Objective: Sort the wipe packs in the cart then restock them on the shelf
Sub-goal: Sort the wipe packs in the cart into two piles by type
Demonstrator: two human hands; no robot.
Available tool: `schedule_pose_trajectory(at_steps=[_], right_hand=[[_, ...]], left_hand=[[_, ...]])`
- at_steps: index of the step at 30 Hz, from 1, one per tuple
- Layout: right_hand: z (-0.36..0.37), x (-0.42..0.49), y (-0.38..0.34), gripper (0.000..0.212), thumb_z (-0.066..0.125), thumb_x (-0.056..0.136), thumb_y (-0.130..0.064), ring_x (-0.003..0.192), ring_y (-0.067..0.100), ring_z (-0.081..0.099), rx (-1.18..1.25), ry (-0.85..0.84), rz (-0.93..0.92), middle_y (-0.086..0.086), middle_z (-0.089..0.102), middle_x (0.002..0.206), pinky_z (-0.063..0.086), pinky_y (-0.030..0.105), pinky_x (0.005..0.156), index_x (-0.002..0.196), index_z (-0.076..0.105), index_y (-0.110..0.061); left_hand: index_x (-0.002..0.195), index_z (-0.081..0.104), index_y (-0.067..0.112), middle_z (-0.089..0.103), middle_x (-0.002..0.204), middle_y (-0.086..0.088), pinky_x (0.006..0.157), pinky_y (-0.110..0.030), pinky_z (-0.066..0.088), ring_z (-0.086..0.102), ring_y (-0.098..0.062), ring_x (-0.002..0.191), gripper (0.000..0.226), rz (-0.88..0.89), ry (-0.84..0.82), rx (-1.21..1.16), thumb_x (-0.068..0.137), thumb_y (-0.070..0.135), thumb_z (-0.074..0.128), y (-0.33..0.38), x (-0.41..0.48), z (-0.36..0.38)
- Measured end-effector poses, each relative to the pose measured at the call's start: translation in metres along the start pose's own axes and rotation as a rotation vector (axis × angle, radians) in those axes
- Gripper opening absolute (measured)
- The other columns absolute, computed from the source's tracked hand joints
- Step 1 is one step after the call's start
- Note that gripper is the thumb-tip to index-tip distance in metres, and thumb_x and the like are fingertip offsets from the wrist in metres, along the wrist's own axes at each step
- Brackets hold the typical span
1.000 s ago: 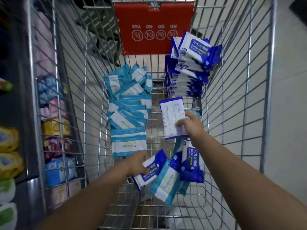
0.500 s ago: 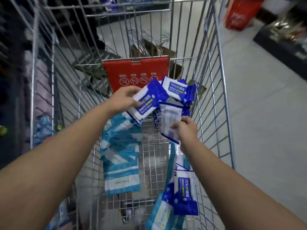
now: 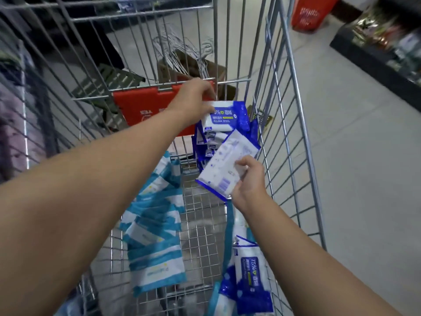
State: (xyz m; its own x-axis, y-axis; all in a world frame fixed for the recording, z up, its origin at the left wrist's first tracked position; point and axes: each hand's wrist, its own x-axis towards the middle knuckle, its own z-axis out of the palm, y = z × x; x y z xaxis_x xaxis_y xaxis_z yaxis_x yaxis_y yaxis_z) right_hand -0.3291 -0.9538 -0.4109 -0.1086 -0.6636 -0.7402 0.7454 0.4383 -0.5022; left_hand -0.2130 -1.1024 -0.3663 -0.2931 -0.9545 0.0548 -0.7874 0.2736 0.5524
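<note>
At frame centre, one wipe pack (image 3: 224, 118) is being gripped by the left hand (image 3: 193, 99) atop the blue stack (image 3: 206, 144) in the cart (image 3: 284, 133); a second pack (image 3: 225, 167) is being pinched by the right hand (image 3: 249, 181). The packs are being judged light, soft and slick, best held across a short edge.

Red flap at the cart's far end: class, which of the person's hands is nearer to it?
Left. The left hand overlaps the right edge of the red flap, gripping a dark-blue pack; the right hand is lower, closer to the person, holding a white-backed pack.
</note>
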Motion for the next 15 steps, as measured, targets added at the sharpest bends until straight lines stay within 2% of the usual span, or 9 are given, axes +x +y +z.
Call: schedule_pose_trajectory(at_steps=[2, 4, 6, 8, 10, 13, 15], right_hand=[[0.009, 0.001, -0.009, 0.018, 0.042, 0.086, -0.005, 0.055, 0.021, 0.064, 0.082, -0.026, 0.004, 0.003, 0.064, 0.062, 0.056, 0.034, 0.06, 0.078, 0.056, -0.012], [0.017, 0.003, -0.014, 0.016, 0.044, 0.087, -0.004, 0.071, 0.023, 0.063, 0.135, -0.042, -0.011, 0.006, 0.065, 0.076, 0.054, 0.039, 0.073, 0.083, 0.058, -0.01], [0.022, 0.005, -0.017, 0.013, 0.045, 0.088, -0.002, 0.083, 0.026, 0.062, 0.184, -0.078, -0.014, 0.01, 0.064, 0.089, 0.053, 0.042, 0.079, 0.085, 0.058, -0.006], [0.028, 0.005, -0.021, 0.014, 0.045, 0.088, 0.0, 0.089, 0.027, 0.062, 0.266, -0.13, -0.015, 0.012, 0.064, 0.093, 0.052, 0.042, 0.082, 0.09, 0.058, -0.003], [0.033, 0.008, -0.022, 0.016, 0.046, 0.09, -0.001, 0.094, 0.026, 0.062, 0.281, -0.166, -0.02, 0.013, 0.064, 0.097, 0.051, 0.04, 0.089, 0.1, 0.059, -0.001], [0.04, 0.01, -0.023, 0.027, 0.053, 0.094, -0.025, 0.111, 0.026, 0.06, 0.042, -0.149, -0.064, 0.011, 0.062, 0.109, 0.047, 0.036, 0.098, 0.113, 0.059, -0.006], [0.042, 0.008, -0.025, 0.051, 0.057, 0.087, -0.049, 0.116, 0.03, 0.059, 0.015, -0.17, -0.102, 0.015, 0.061, 0.116, 0.045, 0.041, 0.102, 0.116, 0.06, -0.008]], left_hand=[[0.099, 0.065, 0.014, 0.055, 0.103, 0.004, 0.085, -0.025, 0.04, 0.049, -0.01, 0.096, 0.014, 0.076, 0.048, 0.026, 0.086, 0.021, 0.066, -0.005, -0.006, 0.004], [0.098, 0.066, 0.015, 0.053, 0.102, 0.007, 0.087, -0.025, 0.038, 0.048, -0.009, 0.098, 0.015, 0.12, 0.123, 0.013, 0.091, 0.027, 0.059, -0.01, -0.017, 0.006], [0.095, 0.066, 0.018, 0.056, 0.097, 0.007, 0.083, -0.025, 0.041, 0.05, -0.008, 0.092, 0.021, 0.107, 0.185, -0.08, 0.09, 0.037, 0.059, -0.016, -0.029, 0.008], [0.091, 0.063, 0.022, 0.058, 0.085, 0.009, 0.07, -0.023, 0.042, 0.05, -0.005, 0.076, 0.028, 0.028, 0.099, -0.284, 0.079, 0.047, 0.069, -0.02, -0.043, 0.009], [0.09, 0.061, 0.024, 0.061, 0.079, 0.007, 0.064, -0.028, 0.044, 0.052, -0.006, 0.068, 0.037, -0.02, -0.009, -0.431, 0.065, 0.043, 0.081, -0.023, -0.055, 0.01], [0.082, 0.061, 0.017, 0.061, 0.074, 0.004, 0.059, -0.029, 0.044, 0.052, -0.009, 0.064, 0.027, 0.145, 0.1, -0.324, 0.066, 0.019, 0.082, -0.024, -0.067, 0.006], [0.082, 0.061, 0.01, 0.061, 0.078, -0.003, 0.058, -0.029, 0.04, 0.05, -0.014, 0.067, 0.019, 0.354, 0.195, -0.109, 0.073, 0.013, 0.077, -0.024, -0.073, 0.001]])
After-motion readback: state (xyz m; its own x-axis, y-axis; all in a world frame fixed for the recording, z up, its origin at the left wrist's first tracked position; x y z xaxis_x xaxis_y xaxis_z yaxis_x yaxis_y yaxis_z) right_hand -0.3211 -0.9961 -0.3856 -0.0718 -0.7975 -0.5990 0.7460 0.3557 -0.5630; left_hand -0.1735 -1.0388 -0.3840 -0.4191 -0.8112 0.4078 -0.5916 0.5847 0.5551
